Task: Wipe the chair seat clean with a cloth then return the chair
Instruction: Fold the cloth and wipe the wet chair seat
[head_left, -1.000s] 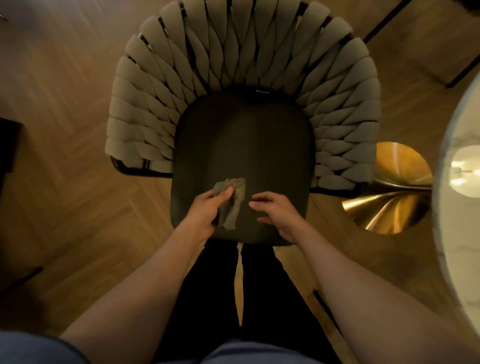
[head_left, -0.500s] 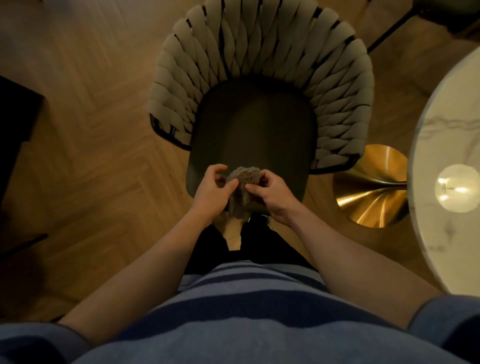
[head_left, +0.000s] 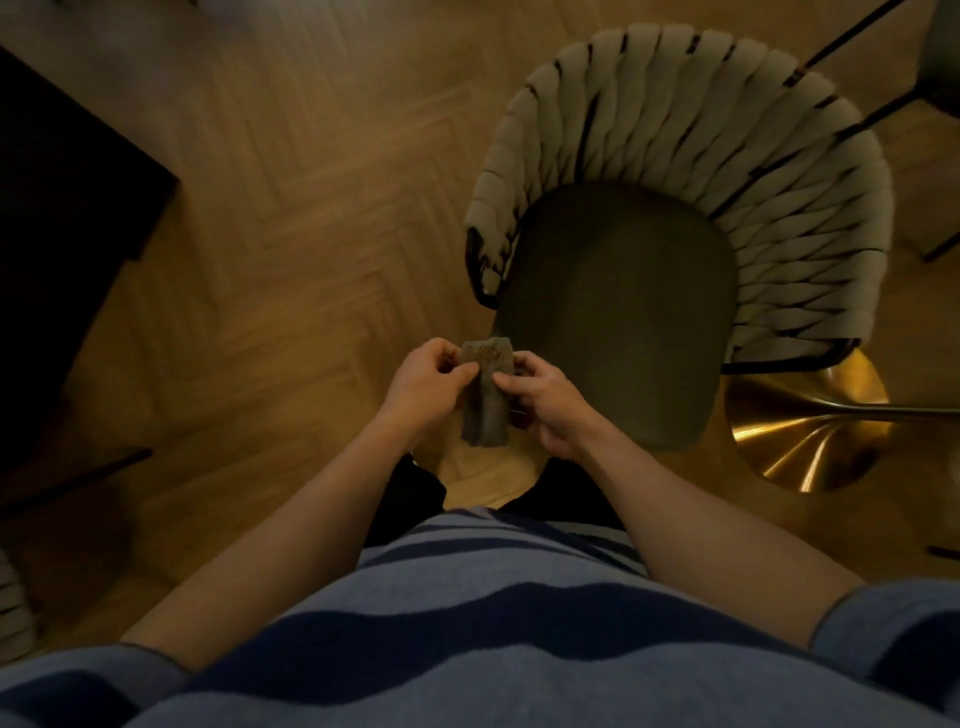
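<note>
Cloth (head_left: 485, 395) pinched between left hand (head_left: 426, 387) and right hand (head_left: 545, 400), fingers curled round it, held off the chair seat (head_left: 618, 317) at seven o'clock of it. Risk: loosened pinch mid-fold, cloth dropped onto floor (head_left: 311, 218), grit carried back onto seat.

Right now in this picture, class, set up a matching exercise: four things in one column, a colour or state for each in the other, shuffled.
Things:
1. cloth
2. chair seat
3. chair back
4. table base

Descriptions:
A. shiny gold
B. pinched between left hand and right hand
C. woven pale straps
D. dark, bare cushion

Pairs: 1-B, 2-D, 3-C, 4-A
</note>
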